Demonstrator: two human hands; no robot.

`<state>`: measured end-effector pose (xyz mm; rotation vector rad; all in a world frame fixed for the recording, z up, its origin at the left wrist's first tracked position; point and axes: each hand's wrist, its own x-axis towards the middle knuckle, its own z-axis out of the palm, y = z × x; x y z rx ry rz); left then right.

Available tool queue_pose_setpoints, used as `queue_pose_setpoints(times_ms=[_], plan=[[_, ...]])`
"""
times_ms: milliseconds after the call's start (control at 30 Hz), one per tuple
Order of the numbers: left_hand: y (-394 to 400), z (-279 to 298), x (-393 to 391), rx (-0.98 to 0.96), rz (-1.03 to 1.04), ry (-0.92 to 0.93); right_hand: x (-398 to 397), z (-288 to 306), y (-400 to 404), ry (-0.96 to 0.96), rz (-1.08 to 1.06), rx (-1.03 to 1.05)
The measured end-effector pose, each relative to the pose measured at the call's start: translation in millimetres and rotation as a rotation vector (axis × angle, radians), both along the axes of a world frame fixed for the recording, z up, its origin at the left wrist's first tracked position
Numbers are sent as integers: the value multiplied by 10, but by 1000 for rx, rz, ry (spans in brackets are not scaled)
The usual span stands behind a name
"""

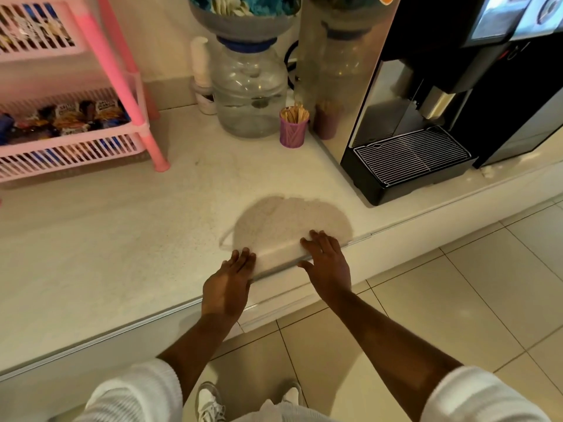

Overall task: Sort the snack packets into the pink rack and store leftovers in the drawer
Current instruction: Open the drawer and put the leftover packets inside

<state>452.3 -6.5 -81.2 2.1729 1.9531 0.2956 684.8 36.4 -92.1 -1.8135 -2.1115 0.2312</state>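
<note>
Resting flat on the table edge, the left hand and right hand lie palm-down, fingers spread, holding nothing. No loose packet shows near them. The snack packets sit in the lower tier of the pink rack, well up and to the left of the left hand, which is the nearer one. The tier's long axis runs left to right. No drawer can be made out with certainty below the edge.
</note>
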Motion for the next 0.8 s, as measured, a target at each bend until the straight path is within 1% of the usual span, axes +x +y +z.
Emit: queue_pose_setpoints(times_ms=[167,233,467,633,800], plan=[[44,48,-27,4,-56,55,-56,31,89,-28,-43,14],[47,71,-18,-15,-63,48,-60,9,97,-47,-56,19],[82,62,3,-51,-56,66,-34,1,124,-124,-19,37],[21,35,-60,-62,-45,-49,-56,45,93,-122,-26,38],[-59,85,-158,-104,-77,-89,-123,123,-28,-109,-48,38]])
